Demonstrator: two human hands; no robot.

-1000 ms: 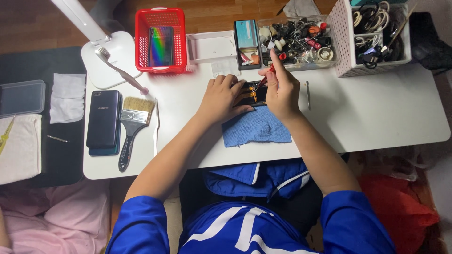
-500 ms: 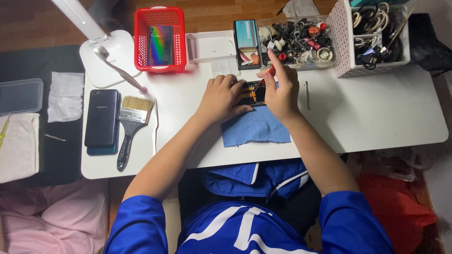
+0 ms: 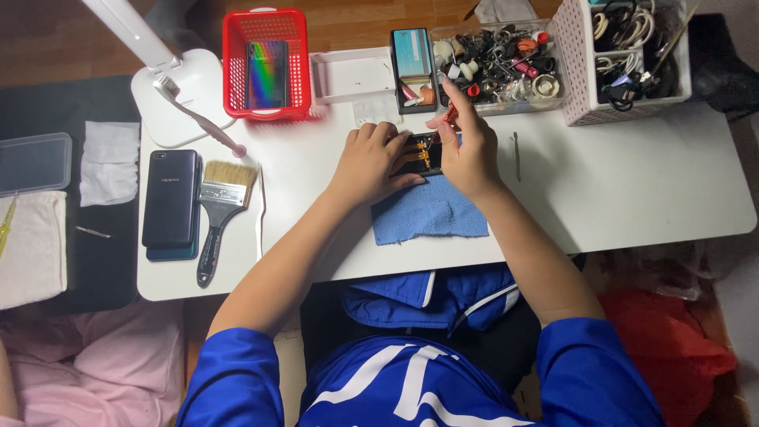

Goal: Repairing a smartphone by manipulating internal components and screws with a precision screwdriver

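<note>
Overhead view of a white rectangular table (image 3: pixel 632 190) at which a person in a blue short-sleeved shirt works. At centre, a small opened dark electronic device with orange-tinted internal parts (image 3: pixel 419 153) lies at the far edge of a blue rectangular cloth (image 3: pixel 431 213) spread on the table. The left hand (image 3: pixel 369 162) rests palm-down with fingers curled over the left end of the device, pressing it in place. The right hand (image 3: pixel 468 150) is closed in a pinch around a thin red-handled tool (image 3: pixel 449 117), whose tip points down at the device; the tip itself is too small to make out.

Just right of the right hand, a slim grey metal implement (image 3: pixel 515 154) lies loose on the table. Along the far edge stand, from left to right: a red plastic mesh basket (image 3: pixel 237 71) holding a phone with an iridescent back (image 3: pixel 267 73); a shallow white rectangular tray (image 3: pixel 352 73); a small teal-topped box (image 3: pixel 413 55); a clear container of mixed small parts and tools (image 3: pixel 498 67); and a pale pink perforated bin of coiled cables (image 3: pixel 581 71).

On the left portion of the table sit the white base of a desk lamp (image 3: pixel 186 95), a pink-handled toothbrush (image 3: pixel 202 119), a dark blue smartphone lying on another handset (image 3: pixel 170 202), and a flat bristle paintbrush with a black handle (image 3: pixel 217 213).
</note>
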